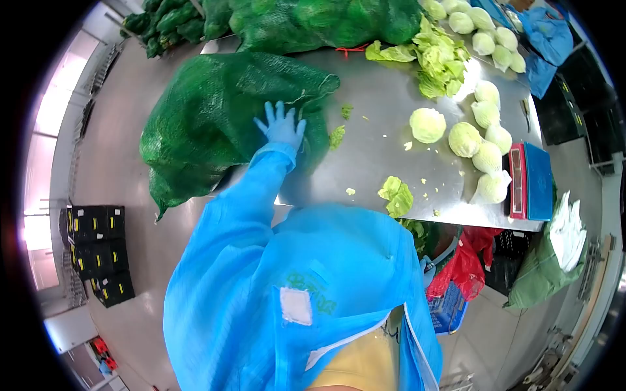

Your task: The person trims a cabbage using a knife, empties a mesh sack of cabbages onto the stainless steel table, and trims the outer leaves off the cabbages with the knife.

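My left hand (282,128), in a blue glove, lies with spread fingers on a green mesh sack (208,111). The sack is bulky at the left and slumps over the table's left edge, while its flatter end reaches across the steel tabletop (365,156). What fills it is hard to make out through the mesh. My right hand is not visible. Right of the sack, a bare pale green leafy head (428,125) sits on the table, and small leaf scraps (337,137) lie near the sack's end.
Several net-wrapped heads (488,158) stand near a red-and-blue box-like object (529,181). A knife (525,111) lies at the right edge. Loose leaves (440,58) and another full green sack (326,23) are at the back. Black crates (98,254) are stacked at the left.
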`<action>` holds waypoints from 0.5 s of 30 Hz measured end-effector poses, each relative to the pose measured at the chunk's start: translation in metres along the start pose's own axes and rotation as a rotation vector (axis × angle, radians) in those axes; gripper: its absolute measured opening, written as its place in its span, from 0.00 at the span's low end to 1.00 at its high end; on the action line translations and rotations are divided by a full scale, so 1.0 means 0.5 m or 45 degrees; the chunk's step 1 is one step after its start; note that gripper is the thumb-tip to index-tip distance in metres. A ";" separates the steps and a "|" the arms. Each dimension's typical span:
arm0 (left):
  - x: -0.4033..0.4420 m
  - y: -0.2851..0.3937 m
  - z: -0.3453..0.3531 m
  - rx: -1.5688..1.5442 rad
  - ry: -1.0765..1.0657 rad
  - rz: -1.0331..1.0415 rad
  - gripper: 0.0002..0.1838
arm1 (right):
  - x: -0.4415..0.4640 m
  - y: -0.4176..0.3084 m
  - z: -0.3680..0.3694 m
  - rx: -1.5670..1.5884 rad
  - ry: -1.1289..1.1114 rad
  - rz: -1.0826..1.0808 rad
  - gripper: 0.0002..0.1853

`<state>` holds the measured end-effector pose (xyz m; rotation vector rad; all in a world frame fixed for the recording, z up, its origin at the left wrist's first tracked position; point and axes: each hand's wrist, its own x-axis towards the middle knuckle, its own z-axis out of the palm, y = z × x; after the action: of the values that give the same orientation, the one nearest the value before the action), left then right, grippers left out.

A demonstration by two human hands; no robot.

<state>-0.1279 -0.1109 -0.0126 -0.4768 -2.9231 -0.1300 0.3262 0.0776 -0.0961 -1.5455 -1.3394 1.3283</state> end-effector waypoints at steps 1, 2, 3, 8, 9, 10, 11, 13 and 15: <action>0.002 -0.006 0.006 -0.023 0.041 0.151 0.24 | -0.015 -0.040 0.008 0.056 0.001 0.047 0.09; 0.007 -0.006 0.002 -0.004 0.003 0.397 0.24 | -0.022 -0.070 0.017 0.113 0.005 0.089 0.09; 0.012 -0.005 -0.002 0.012 -0.036 0.642 0.25 | -0.015 -0.068 0.021 0.108 -0.012 0.085 0.09; 0.030 -0.004 -0.148 -0.310 0.449 0.694 0.30 | 0.013 -0.102 0.074 0.090 -0.134 -0.125 0.11; 0.036 -0.025 -0.203 -0.376 0.588 0.487 0.31 | 0.003 -0.121 0.088 0.098 -0.155 -0.138 0.11; 0.043 -0.057 -0.261 -0.324 0.794 0.370 0.31 | -0.010 -0.143 0.100 0.019 -0.138 -0.153 0.11; 0.044 -0.093 -0.319 -0.273 0.992 0.244 0.30 | -0.006 -0.135 0.105 0.033 -0.154 -0.204 0.12; 0.043 -0.184 -0.427 0.069 1.234 0.057 0.27 | 0.008 -0.121 0.112 0.046 -0.192 -0.262 0.12; 0.037 -0.327 -0.477 0.251 0.913 -0.418 0.30 | 0.021 -0.116 0.118 0.059 -0.329 -0.200 0.11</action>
<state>-0.1598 -0.2869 0.2155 0.0837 -2.2459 -0.0400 0.2537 0.0944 -0.0585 -1.2415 -1.5417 1.4845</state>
